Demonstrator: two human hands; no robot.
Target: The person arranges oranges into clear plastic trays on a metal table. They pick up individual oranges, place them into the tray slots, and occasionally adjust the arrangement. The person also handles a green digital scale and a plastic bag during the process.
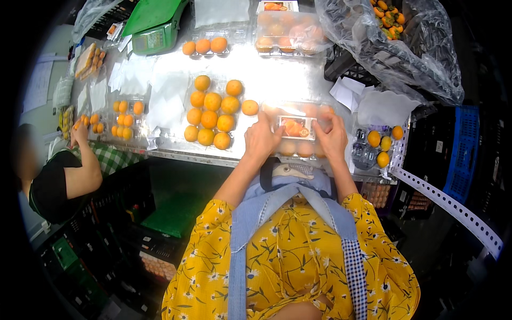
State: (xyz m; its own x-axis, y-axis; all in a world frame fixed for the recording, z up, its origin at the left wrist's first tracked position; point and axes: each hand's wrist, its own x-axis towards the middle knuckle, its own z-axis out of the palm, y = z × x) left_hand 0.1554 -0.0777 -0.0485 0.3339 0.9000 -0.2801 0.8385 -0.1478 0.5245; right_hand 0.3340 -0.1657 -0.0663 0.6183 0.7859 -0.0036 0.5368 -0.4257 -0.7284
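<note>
A clear plastic clamshell pack of orange fruit lies at the table's front edge, right before me. A printed label card with a fruit picture is on its lid. My left hand grips the pack's left side, its thumb at the card's left end. The right side is held by my right hand, with the thumb at the card's right end. One loose orange persimmon rests just left of the pack. Beside it, an open clear tray holds several persimmons in rows.
A lined crate of persimmons stands at back right, near a filled pack. A green scale is at back left. Right of me is a partly filled tray. Another person handles fruit at far left.
</note>
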